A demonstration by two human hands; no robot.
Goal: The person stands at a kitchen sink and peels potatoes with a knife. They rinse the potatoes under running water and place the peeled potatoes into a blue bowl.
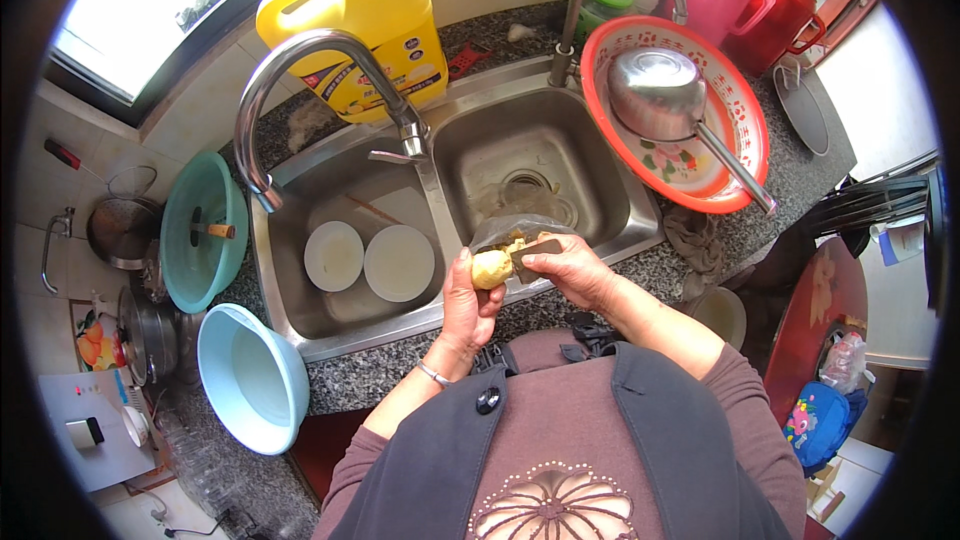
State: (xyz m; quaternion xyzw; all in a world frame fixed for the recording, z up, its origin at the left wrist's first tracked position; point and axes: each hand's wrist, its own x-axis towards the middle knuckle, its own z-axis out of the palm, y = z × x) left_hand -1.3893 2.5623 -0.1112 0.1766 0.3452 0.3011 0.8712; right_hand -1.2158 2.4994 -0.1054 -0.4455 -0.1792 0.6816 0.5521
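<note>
My left hand (466, 306) grips a yellow, mostly peeled potato (490, 270) above the front rim of the double steel sink (651, 228). Against the potato's right side, my right hand (576, 272) holds a flat dark metal blade (531, 264); its exact kind is partly hidden by the fingers. Just beyond both hands lies a clear plastic bag (510, 226), with brownish and yellowish scraps near it. In the left basin two white bowls (399, 264) sit side by side. A drain shows at the bottom of the right basin.
A chrome faucet (259, 101) arches over the left basin. Behind it stands a yellow jug (360, 29). At right, an enamel basin (592, 82) holds a metal ladle (654, 93). A blue basin (251, 382) and a green basin (202, 270) stand left; a grey cloth (694, 240) lies right.
</note>
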